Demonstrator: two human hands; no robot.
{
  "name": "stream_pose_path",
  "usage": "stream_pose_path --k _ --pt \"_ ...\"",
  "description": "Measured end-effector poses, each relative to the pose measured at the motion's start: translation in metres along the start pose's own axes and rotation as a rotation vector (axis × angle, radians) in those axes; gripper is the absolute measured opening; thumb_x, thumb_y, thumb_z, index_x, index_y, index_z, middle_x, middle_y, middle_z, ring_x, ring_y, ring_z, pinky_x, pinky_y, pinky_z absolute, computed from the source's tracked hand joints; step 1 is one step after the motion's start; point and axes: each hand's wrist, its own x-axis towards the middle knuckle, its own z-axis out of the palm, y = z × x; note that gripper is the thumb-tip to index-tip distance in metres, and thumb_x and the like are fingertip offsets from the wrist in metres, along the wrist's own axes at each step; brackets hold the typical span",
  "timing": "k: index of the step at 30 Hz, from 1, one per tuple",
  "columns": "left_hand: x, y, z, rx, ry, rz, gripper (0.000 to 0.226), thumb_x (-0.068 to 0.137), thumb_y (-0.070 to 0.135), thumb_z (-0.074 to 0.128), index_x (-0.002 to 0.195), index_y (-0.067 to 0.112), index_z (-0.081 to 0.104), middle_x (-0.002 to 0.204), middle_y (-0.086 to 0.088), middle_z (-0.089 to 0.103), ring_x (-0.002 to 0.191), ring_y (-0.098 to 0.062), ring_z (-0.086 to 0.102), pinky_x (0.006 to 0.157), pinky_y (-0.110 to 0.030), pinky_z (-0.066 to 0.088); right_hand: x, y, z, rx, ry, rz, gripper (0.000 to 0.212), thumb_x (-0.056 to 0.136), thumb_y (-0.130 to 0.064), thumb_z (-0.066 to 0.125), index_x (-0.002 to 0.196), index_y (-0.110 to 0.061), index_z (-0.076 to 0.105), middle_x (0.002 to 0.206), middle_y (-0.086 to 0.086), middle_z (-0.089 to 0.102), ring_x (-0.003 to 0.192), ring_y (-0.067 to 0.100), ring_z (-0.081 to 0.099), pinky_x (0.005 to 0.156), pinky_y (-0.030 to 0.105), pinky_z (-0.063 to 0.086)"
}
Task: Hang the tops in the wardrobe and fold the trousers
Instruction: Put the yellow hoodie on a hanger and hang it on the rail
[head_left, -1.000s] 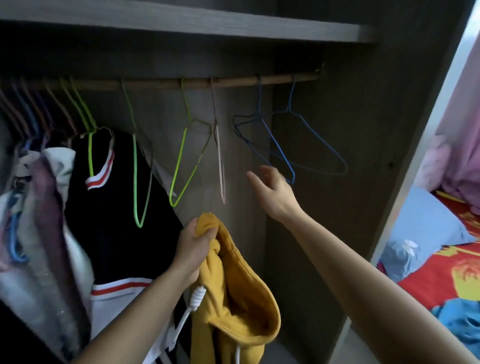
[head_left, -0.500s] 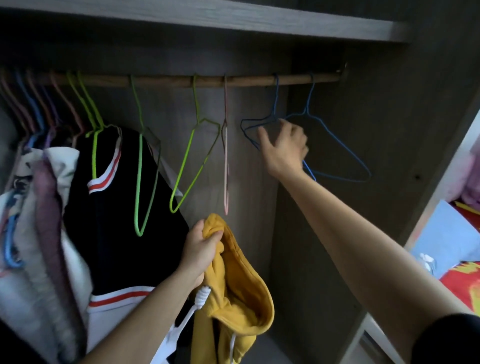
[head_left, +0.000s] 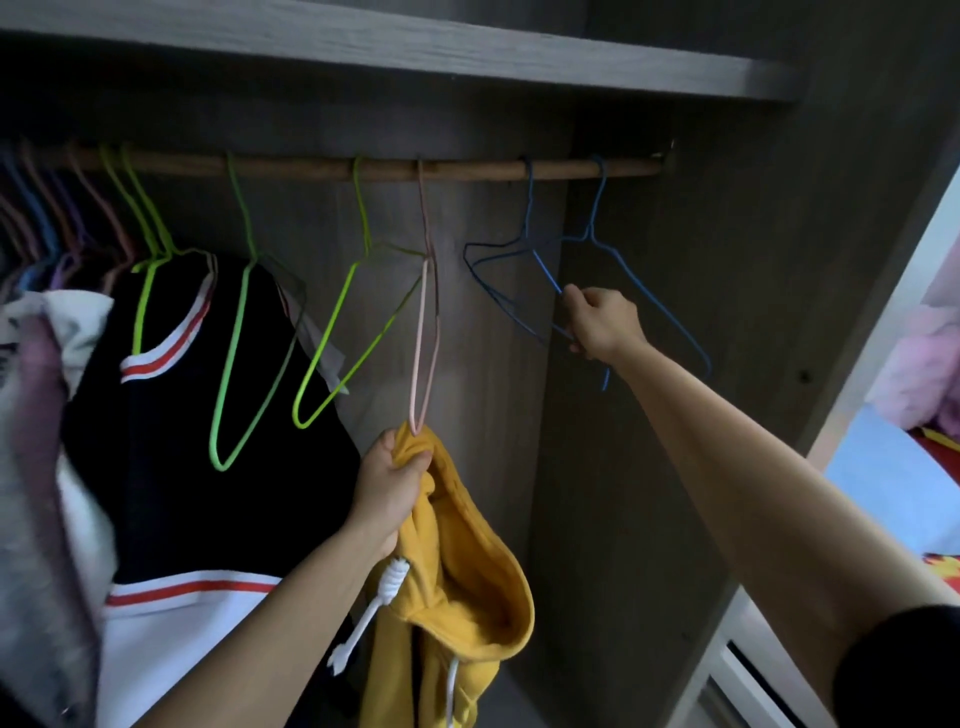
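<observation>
The step in hand, as I judge it, is to take a free hanger for the yellow hoodie, which is not yet hung. The left hand grips this hoodie in a bunch at its top, low in the middle of the wardrobe, and the hood and a white drawstring hang down under the fist. The right hand is closed around a wire of a blue hanger near the right end of the rail. A second blue hanger hangs just beside it, and their wires cross from this view, so I cannot tell for sure which hook belongs to the held wire. For this reason it is better to lift the hanger up until its hook is free of the rail, and not to pull it down or sideways, because the two may be caught in each other. If the neighbour comes with it, a small turn of the wrist should separate them. The lower tip of a pink hanger seems to touch the top of the hoodie, so the left hand should stay a little lower to avoid a snag. After that the hanger should go in through the bottom or the neck of the hoodie, one shoulder at a time, with the drawstrings kept outside. A black top already hangs toward the left end of the rail. No trousers are in view.
</observation>
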Motion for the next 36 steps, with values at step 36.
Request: stream_pose_path --k 36 --pt "-0.032 -0.036 0.080 0.233 -0.194 -0.047 0.042 0.095 0.023 0.061 0.135 0.016 0.051 0.128 -0.006 0.061 0.117 -0.025 0.059 0.102 -0.047 0.049 -0.163 0.198 0.000 0.062 0.253 0.128 0.037 0.096 -0.034 0.060 0.130 -0.025 0.052 0.083 -0.004 0.067 0.076 0.019 0.064 0.071 0.034 0.048"
